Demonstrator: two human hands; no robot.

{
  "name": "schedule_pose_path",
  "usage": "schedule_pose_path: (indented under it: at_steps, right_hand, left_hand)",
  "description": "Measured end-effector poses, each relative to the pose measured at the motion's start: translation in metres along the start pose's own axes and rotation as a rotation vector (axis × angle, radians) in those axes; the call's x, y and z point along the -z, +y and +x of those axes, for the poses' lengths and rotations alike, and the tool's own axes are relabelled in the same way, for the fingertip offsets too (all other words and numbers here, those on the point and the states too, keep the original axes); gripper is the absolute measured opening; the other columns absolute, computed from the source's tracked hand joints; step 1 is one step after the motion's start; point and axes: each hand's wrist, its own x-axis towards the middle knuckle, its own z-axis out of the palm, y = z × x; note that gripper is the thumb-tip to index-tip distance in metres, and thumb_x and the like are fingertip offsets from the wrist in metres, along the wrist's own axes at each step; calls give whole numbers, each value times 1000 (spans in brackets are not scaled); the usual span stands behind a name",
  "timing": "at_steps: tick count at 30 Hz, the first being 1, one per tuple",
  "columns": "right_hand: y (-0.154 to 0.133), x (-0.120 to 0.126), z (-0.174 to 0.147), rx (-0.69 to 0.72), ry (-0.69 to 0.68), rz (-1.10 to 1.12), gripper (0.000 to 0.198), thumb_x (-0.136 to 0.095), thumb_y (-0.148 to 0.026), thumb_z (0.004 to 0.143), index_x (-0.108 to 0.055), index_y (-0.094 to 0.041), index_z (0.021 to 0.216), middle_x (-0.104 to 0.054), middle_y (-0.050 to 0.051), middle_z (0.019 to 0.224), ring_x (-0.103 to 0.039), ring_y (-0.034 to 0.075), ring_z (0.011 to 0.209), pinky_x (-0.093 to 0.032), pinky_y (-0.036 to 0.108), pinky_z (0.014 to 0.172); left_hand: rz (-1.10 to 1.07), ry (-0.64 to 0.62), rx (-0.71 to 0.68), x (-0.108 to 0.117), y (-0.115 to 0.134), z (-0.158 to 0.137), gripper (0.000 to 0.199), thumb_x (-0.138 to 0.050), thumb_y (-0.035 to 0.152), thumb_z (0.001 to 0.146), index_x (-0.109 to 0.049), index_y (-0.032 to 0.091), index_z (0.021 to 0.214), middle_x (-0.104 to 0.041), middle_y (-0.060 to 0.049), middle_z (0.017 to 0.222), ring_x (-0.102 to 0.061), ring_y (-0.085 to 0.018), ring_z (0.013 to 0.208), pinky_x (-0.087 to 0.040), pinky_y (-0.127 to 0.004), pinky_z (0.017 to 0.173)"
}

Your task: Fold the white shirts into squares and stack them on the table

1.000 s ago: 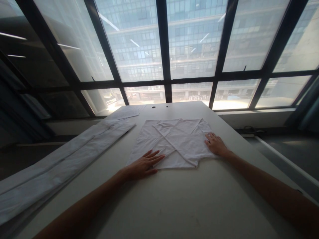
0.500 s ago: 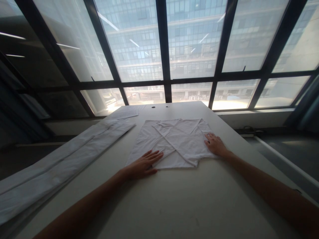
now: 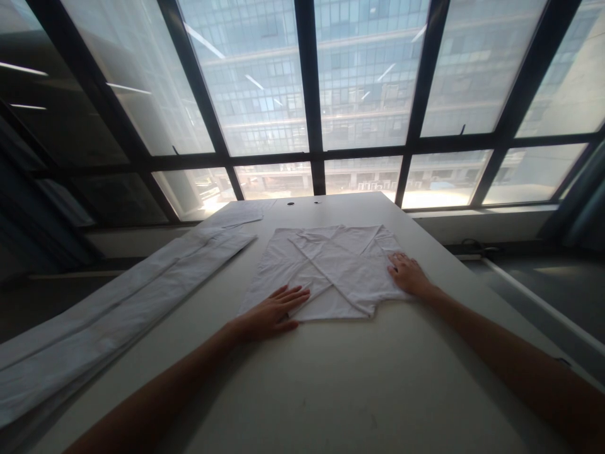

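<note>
Window: tall panes [image 3: 363,69] in dark frames filled the wall beyond your table, with an office block showing through the glass.
Table: your pale tabletop [image 3: 340,384] ran from near you up to the sill, bare in the near half.
Long cloth: a white folded strip [image 3: 118,309] lay along the table's left edge, well apart from your hands, reaching from the near left corner toward the far end.
Paper: a sheet [image 3: 239,216] lay flat just past the far end of that strip.
Shirt: the white shirt [image 3: 331,268] lay flat at the middle of the table, its flaps folded inward so the edges crossed in an X.
Left hand: your left hand [image 3: 271,310] lay palm down at the shirt's near left corner, fingers released and spread, tips on the fabric, heel on the table.
Right hand: your right hand [image 3: 407,275] pressed flat on the shirt's right edge, fingers released and slightly spread, gripping nothing.
Holes: two small dark holes [image 3: 303,203] sat in the tabletop near the far edge.
</note>
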Motion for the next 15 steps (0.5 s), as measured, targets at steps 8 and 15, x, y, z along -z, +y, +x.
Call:
schedule_pose_path:
  at_steps: [8,15]
  right_hand:
    - [1,-1,0,5,2,7,57,-34,-32,105,-49,-8,154,-46,22,159,-39,34,149,-31,53,121]
    - [4,-6,2,15,33,25,56,-37,-33,105,-50,-8,153,-47,23,158,-41,35,148,-33,54,120]
  left_hand:
    - [-8,11,0,0,1,0,70,-42,59,107,-13,39,167,-21,1,171,-18,-28,159,-10,-47,131]
    - [-29,-7,1,-1,-2,0,71,-43,58,107,-12,37,168,-18,0,172,-15,-28,159,-7,-50,131]
